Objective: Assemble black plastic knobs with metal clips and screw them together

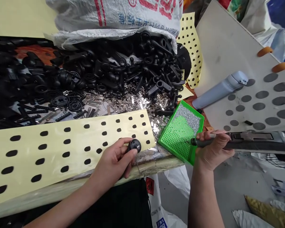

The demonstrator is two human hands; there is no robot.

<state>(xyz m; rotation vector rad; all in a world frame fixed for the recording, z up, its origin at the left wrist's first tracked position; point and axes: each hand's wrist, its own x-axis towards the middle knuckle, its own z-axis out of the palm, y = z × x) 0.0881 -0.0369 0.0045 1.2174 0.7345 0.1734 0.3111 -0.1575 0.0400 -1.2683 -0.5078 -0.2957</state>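
Note:
My left hand point(116, 160) is closed round a small round black plastic part point(135, 145), held just above the near edge of a pale yellow sheet point(61, 148) punched with dark oval holes. My right hand point(211, 148) grips a slim dark screwdriver point(200, 142). Its thin tip points left over a green perforated tray point(178, 136) that holds a layer of tiny silver screws point(187, 115) at its far end.
A big heap of black plastic parts point(114, 69) and loose silver metal pieces point(123, 103) spills from a white woven sack point(116, 15). A grey bottle point(218, 90) lies on a tilted white board point(228, 47) at right. Bags cover the floor below.

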